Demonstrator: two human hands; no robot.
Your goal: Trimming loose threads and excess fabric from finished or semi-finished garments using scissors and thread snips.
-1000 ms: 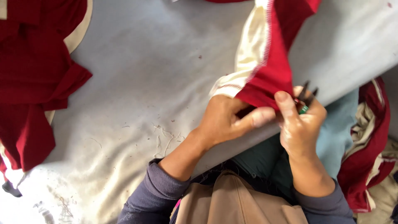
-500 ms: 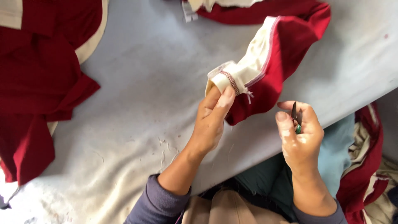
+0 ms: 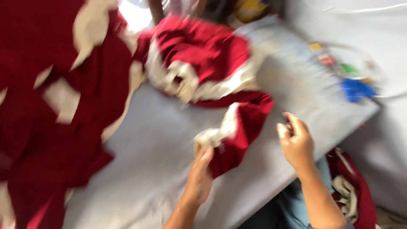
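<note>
Left hand [image 3: 199, 178]: fingers curled onto the cream cuff end of a red and cream garment piece [image 3: 237, 131], pinching it against the table; the grip appears to keep the cloth under control on the surface.
Right hand [image 3: 296, 142]: raised just beside the garment piece, apart from it, fingers loosely closed. A small dark object shows between thumb and fingers; blur prevents saying what it is or how firmly it is held.
Garment piece: lies on the grey table [image 3: 161, 144] near its front edge, between the two hands, red body trailing back toward the heap behind.
Heap behind: a bundle of red and cream fabric [image 3: 203, 63] at the far side of the table, touching the held piece.
Left side: a large spread of red cloth with cream patches [image 3: 63, 106] covers that end of the table and hangs over it.
Far right corner: small coloured items, blue, green and yellow [image 3: 352, 80], too blurred to name.
Below the table edge: more red and cream cloth [image 3: 352, 191] beside the right forearm.
Obstructions: the heap crowds the far side; bare table remains around the hands.
</note>
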